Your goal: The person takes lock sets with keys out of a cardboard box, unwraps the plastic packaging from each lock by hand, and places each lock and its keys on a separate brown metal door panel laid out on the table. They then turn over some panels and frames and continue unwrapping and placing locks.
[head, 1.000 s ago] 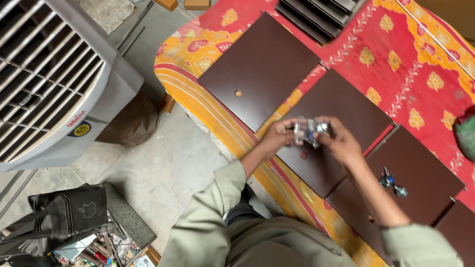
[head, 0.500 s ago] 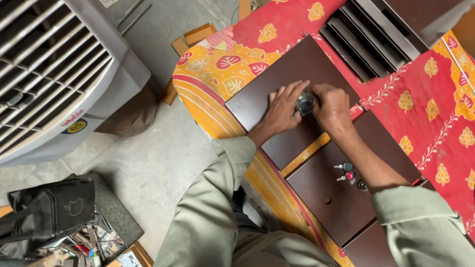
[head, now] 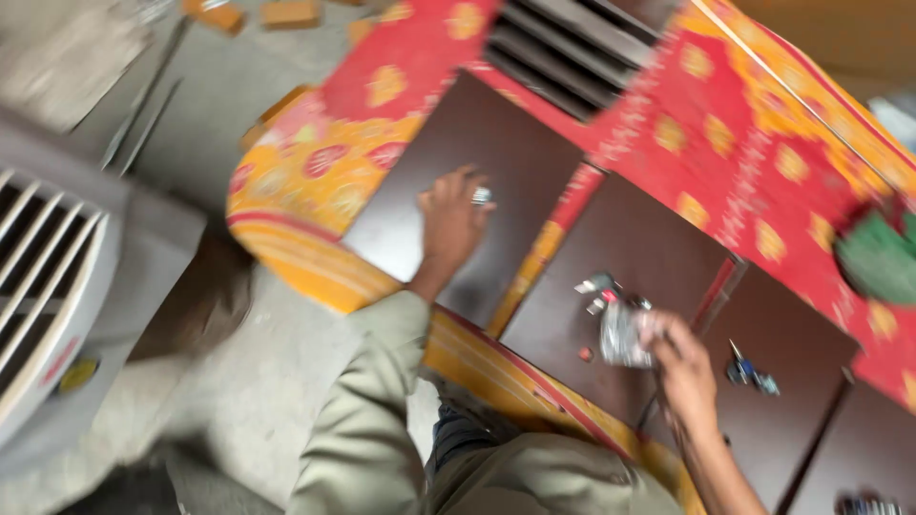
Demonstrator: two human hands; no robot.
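— What is your left hand (head: 448,224) holding?
— Your fingertips pinch a small shiny metal fitting (head: 482,196) against the far-left dark brown wooden panel (head: 477,143).

— And your right hand (head: 682,367)?
— It closes on a crinkled clear plastic packet (head: 622,334) over the middle brown panel (head: 639,248), small silver hardware pieces (head: 596,286) lying just beyond it.

— What surrounds them?
— The panels rest on a red and yellow patterned cloth (head: 744,143). A blue-handled tool (head: 749,370) lies on the panel to the right, and a white air cooler (head: 57,277) stands far left.

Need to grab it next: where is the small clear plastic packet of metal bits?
In the right hand, the small clear plastic packet sits over the middle dark brown panel.
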